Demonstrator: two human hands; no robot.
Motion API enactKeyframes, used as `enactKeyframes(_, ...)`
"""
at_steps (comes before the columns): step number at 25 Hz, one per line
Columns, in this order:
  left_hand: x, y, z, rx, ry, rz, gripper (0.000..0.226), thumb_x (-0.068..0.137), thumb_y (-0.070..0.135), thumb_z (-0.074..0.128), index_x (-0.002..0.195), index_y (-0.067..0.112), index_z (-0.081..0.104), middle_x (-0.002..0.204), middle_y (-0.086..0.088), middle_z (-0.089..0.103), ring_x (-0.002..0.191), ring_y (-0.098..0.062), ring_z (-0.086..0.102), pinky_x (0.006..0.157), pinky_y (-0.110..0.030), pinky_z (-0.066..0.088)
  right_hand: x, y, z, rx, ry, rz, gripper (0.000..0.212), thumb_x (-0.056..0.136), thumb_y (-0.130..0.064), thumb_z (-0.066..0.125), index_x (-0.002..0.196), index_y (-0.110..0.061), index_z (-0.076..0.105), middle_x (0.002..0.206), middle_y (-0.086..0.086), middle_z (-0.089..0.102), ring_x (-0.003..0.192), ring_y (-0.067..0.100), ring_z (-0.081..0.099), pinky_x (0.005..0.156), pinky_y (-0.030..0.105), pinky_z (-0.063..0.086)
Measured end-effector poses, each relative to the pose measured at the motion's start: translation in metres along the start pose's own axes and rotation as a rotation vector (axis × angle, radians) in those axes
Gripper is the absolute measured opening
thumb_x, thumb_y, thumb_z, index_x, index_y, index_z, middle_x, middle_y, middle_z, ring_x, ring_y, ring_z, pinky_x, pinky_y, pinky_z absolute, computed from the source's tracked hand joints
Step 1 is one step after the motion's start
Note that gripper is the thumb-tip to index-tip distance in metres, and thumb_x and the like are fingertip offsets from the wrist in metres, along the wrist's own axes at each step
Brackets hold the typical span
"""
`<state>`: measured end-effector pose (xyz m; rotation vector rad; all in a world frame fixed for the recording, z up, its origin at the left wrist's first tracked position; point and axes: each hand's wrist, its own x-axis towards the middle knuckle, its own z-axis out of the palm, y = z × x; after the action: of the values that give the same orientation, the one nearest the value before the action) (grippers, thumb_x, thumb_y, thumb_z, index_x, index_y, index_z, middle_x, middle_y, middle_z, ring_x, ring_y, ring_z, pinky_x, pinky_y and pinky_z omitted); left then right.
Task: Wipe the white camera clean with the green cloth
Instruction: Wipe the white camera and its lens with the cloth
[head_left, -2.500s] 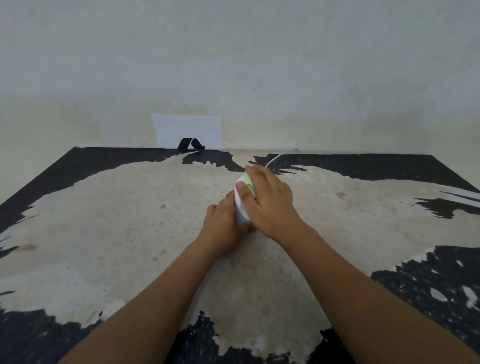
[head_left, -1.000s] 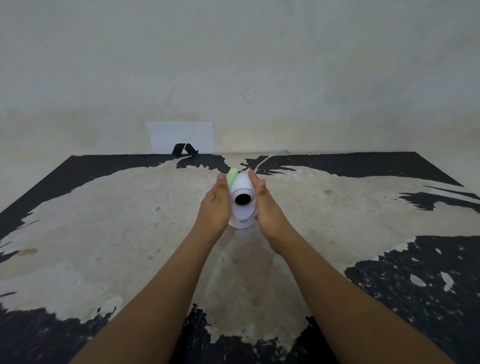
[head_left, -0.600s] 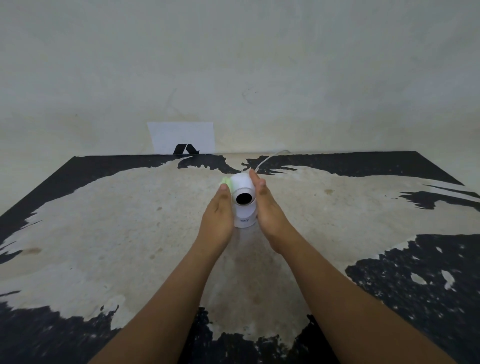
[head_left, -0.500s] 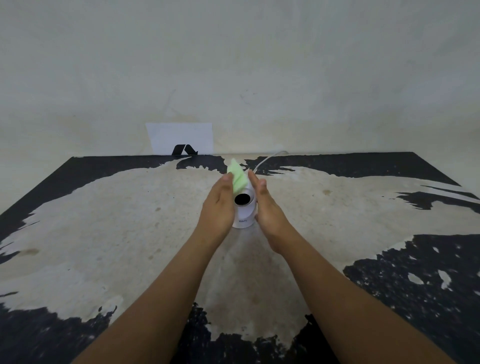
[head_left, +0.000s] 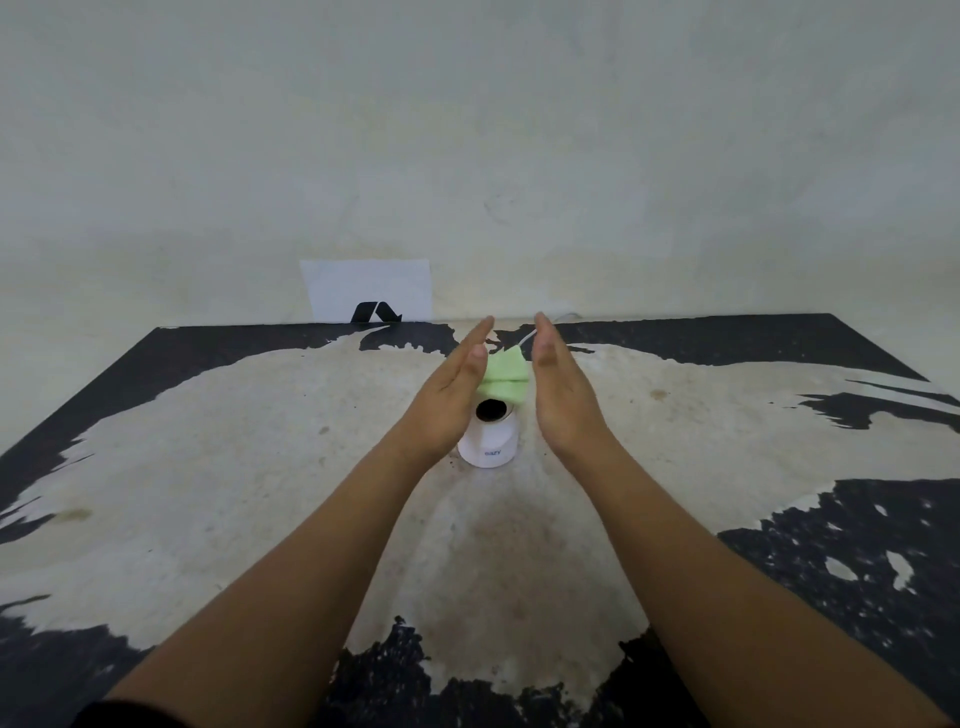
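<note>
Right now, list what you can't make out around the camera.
- Camera top: under the cloth.
- Its left side: behind the left hand.
- Its back and the cable joint: hidden by cloth and right hand.
- Base lettering: too small to read.
- Whether either hand touches the cloth: unclear.

The camera (head_left: 488, 435) stood mid-table (head_left: 208, 467), the cloth (head_left: 503, 378) draped on top; the left hand (head_left: 451, 397) and right hand (head_left: 563, 397) flanked it (a paper sheet (head_left: 366, 288) stood behind, against the wall)
</note>
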<state>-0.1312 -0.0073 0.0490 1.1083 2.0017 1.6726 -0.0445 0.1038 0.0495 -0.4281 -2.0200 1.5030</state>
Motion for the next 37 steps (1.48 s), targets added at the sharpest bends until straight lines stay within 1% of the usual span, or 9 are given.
enactKeyframes(3,0.001,-0.011,0.003,-0.294,0.203,-0.098,0.046,0.098,0.049,0.026,0.144,0.044,0.025,0.157,0.013,0.024,0.140,-0.005,0.026,0.116,-0.033,0.024,0.019,-0.014,0.004,-0.363,-0.212,-0.157,0.052,0.098,-0.048,0.023,0.143,-0.025,0.037,0.157,-0.004,0.027,0.147,0.011,0.013,0.121,0.038,0.009)
enactKeyframes(6,-0.004,-0.026,0.007,-0.410,0.367,-0.293,0.044,0.099,0.040,0.030,0.141,0.033,0.035,0.149,0.001,0.041,0.133,-0.018,0.043,0.109,-0.038,0.036,0.022,-0.007,0.011,-0.588,-0.366,-0.206,0.049,0.099,-0.046,0.025,0.138,-0.024,0.045,0.154,0.000,0.035,0.145,0.014,0.022,0.117,0.032,0.014)
enactKeyframes(13,-0.006,-0.033,0.001,-0.288,0.212,-0.284,0.034,0.097,0.031,0.044,0.129,0.029,0.055,0.126,0.000,0.063,0.115,-0.021,0.060,0.100,-0.042,0.048,-0.009,0.040,0.014,-0.300,-0.209,0.122,0.072,0.092,-0.060,0.024,0.151,-0.023,0.004,0.150,0.010,0.038,0.133,0.027,0.041,0.107,0.038,0.035)
enactKeyframes(16,-0.005,-0.035,0.002,-0.240,0.204,-0.282,0.035,0.096,0.036,0.044,0.131,0.034,0.052,0.134,0.003,0.058,0.121,-0.020,0.055,0.102,-0.044,0.046,-0.025,0.050,0.019,-0.293,-0.228,0.178,0.073,0.090,-0.061,0.028,0.149,-0.020,0.013,0.146,0.009,0.045,0.127,0.027,0.047,0.103,0.036,0.038)
enactKeyframes(20,-0.005,-0.034,0.000,-0.215,0.182,-0.279,0.036,0.096,0.040,0.042,0.131,0.038,0.049,0.138,0.002,0.053,0.124,-0.022,0.051,0.099,-0.044,0.047,-0.040,0.055,0.022,-0.491,-0.054,0.099,0.044,0.098,-0.025,0.038,0.140,-0.008,0.040,0.121,0.015,0.063,0.098,0.025,0.060,0.085,0.029,0.045)
enactKeyframes(23,-0.005,-0.031,-0.001,-0.209,0.163,-0.278,0.033,0.097,0.038,0.041,0.128,0.036,0.052,0.133,0.001,0.057,0.120,-0.021,0.055,0.089,-0.038,0.049,-0.044,0.051,0.023,-0.554,0.009,0.029,0.025,0.096,-0.014,0.041,0.102,-0.004,0.064,0.096,0.015,0.069,0.073,0.018,0.053,0.062,0.020,0.039)
enactKeyframes(26,-0.006,-0.030,-0.002,-0.219,0.152,-0.282,0.032,0.097,0.036,0.042,0.127,0.035,0.052,0.130,0.001,0.059,0.117,-0.020,0.056,0.089,-0.037,0.049,-0.047,0.045,0.028,-0.490,0.061,0.036,0.017,0.092,-0.012,0.048,0.094,-0.006,0.064,0.092,0.013,0.068,0.075,0.020,0.055,0.062,0.020,0.041)
enactKeyframes(30,-0.007,-0.027,-0.004,-0.214,0.142,-0.292,0.027,0.098,0.035,0.040,0.122,0.039,0.053,0.124,0.004,0.059,0.115,-0.018,0.056,0.094,-0.041,0.048,-0.050,0.038,0.030,-0.362,0.112,0.098,0.024,0.091,-0.015,0.053,0.114,-0.012,0.059,0.111,0.008,0.066,0.092,0.018,0.057,0.075,0.022,0.039)
enactKeyframes(37,-0.007,-0.027,-0.007,-0.188,0.116,-0.277,0.024,0.097,0.034,0.042,0.117,0.039,0.056,0.113,0.010,0.064,0.108,-0.014,0.061,0.086,-0.038,0.053,-0.058,0.029,0.053,-0.399,-0.139,0.008,0.027,0.090,-0.015,0.054,0.116,-0.011,0.056,0.110,0.008,0.065,0.091,0.019,0.059,0.066,0.012,0.036)
